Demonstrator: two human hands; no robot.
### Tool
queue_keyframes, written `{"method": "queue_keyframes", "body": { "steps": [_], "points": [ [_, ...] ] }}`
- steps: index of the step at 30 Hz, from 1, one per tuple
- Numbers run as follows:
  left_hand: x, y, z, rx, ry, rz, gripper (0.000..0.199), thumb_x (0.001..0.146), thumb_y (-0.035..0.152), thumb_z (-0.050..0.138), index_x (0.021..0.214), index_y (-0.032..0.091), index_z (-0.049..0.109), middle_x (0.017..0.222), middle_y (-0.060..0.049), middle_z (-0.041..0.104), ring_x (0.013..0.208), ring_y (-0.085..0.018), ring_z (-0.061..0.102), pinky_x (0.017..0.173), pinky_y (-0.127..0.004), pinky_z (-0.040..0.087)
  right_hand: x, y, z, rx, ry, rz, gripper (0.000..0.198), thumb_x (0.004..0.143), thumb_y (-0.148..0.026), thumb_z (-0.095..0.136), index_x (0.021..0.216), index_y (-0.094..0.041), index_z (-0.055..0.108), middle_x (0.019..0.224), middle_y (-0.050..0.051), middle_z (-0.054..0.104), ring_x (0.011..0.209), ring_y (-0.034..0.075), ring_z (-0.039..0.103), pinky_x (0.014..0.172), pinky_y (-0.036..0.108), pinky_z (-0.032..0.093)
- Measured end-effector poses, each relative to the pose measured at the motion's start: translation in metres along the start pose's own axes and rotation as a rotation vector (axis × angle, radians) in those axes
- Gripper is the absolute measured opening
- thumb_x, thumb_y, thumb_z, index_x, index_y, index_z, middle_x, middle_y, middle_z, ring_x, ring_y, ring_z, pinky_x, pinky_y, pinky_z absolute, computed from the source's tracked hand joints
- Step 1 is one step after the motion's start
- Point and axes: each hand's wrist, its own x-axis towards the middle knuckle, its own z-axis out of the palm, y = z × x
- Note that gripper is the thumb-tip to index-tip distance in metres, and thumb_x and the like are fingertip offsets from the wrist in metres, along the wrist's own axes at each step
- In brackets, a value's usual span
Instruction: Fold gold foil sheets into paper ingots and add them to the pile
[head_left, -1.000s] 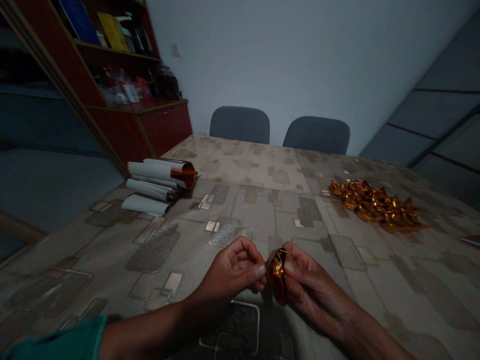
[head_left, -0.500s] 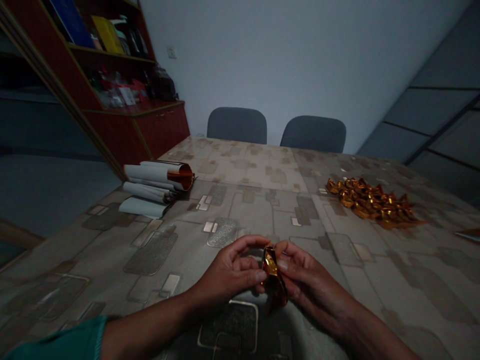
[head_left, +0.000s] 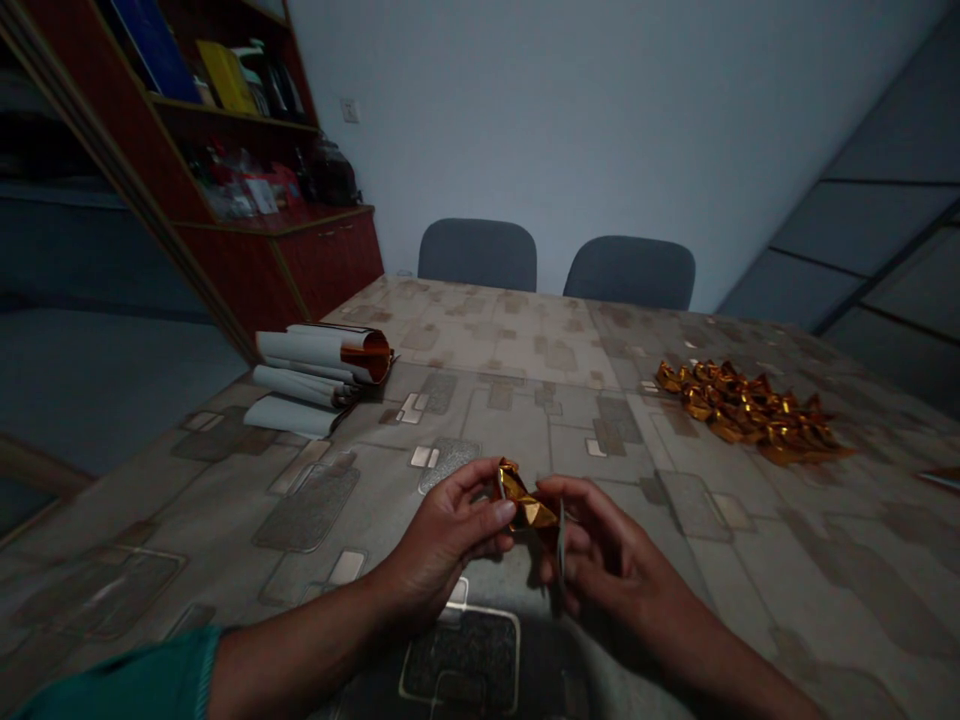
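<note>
Above the near middle of the table, a folded piece of gold foil paper (head_left: 530,512) is held between both hands. My left hand (head_left: 461,520) pinches its left end, thumb in front and fingers behind. At the other end, my right hand (head_left: 607,550) has its fingers around a flap whose pale edge faces me; some of those fingertips are hidden. Farther off to the right lies a cluster of several folded gold foil pieces (head_left: 750,410). On the left side of the table rests a curled stack of foil sheets (head_left: 307,375), pale outside and copper-gold inside.
A patterned cloth covers the table (head_left: 510,420). Two grey chairs (head_left: 478,254) (head_left: 631,271) stand at its far edge, before a pale wall. A reddish wooden cabinet (head_left: 330,255) with filled shelves is at the left. Something flat lies at the right edge (head_left: 941,478).
The foil piece has turned from upright to slanting sideways and moved slightly left with my left hand. My right hand has shifted to its right-hand flap, with fingers spread wider.
</note>
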Motion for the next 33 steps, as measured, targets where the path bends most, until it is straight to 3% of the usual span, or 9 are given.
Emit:
{"method": "queue_keyframes", "body": {
  "steps": [6, 11, 19, 25, 33],
  "points": [
    [0.001, -0.004, 0.000, 0.080, -0.058, 0.116, 0.048, 0.073, 0.032, 0.085, 0.109, 0.020, 0.055, 0.098, -0.005, 0.066, 0.083, -0.018, 0.067, 0.058, -0.022, 0.051, 0.002, 0.003, 0.004, -0.137, 0.087, -0.071, 0.036, 0.084, -0.035, 0.075, 0.116, -0.025, 0.063, 0.073, -0.002, 0.063, 0.066, 0.014, 0.059, 0.063, 0.028, 0.046],
    [0.001, -0.010, 0.003, 0.103, -0.094, 0.104, 0.045, 0.071, 0.032, 0.085, 0.101, 0.020, 0.054, 0.095, -0.004, 0.065, 0.079, -0.018, 0.066, 0.058, -0.024, 0.052, 0.002, 0.007, 0.003, -0.367, 0.196, -0.140, 0.024, 0.087, -0.036, 0.071, 0.107, -0.022, 0.069, 0.079, 0.002, 0.065, 0.065, 0.015, 0.057, 0.058, 0.028, 0.044],
    [-0.002, -0.011, 0.003, 0.092, -0.128, 0.097, 0.038, 0.073, 0.030, 0.084, 0.097, 0.017, 0.058, 0.092, -0.004, 0.067, 0.075, -0.015, 0.067, 0.065, -0.026, 0.052, 0.001, 0.001, 0.007, -0.624, 0.201, -0.303, 0.017, 0.099, -0.026, 0.051, 0.106, -0.023, 0.066, 0.089, 0.005, 0.066, 0.067, 0.016, 0.063, 0.062, 0.030, 0.049],
    [-0.002, -0.012, 0.004, 0.063, -0.114, 0.097, 0.040, 0.072, 0.031, 0.086, 0.096, 0.017, 0.056, 0.088, -0.002, 0.067, 0.065, -0.011, 0.065, 0.064, -0.024, 0.051, 0.003, 0.005, 0.008, -0.641, 0.230, -0.364, 0.002, 0.093, -0.023, 0.062, 0.093, -0.024, 0.063, 0.088, 0.003, 0.064, 0.072, 0.016, 0.061, 0.064, 0.029, 0.048],
    [-0.005, -0.016, 0.002, 0.085, -0.094, 0.103, 0.039, 0.072, 0.028, 0.085, 0.097, 0.017, 0.057, 0.083, -0.002, 0.068, 0.068, -0.012, 0.066, 0.066, -0.025, 0.052, 0.004, -0.002, 0.010, -0.698, 0.295, -0.375, 0.012, 0.083, -0.015, 0.062, 0.075, -0.022, 0.057, 0.085, 0.003, 0.064, 0.064, 0.014, 0.058, 0.053, 0.024, 0.045]
  ]
}}
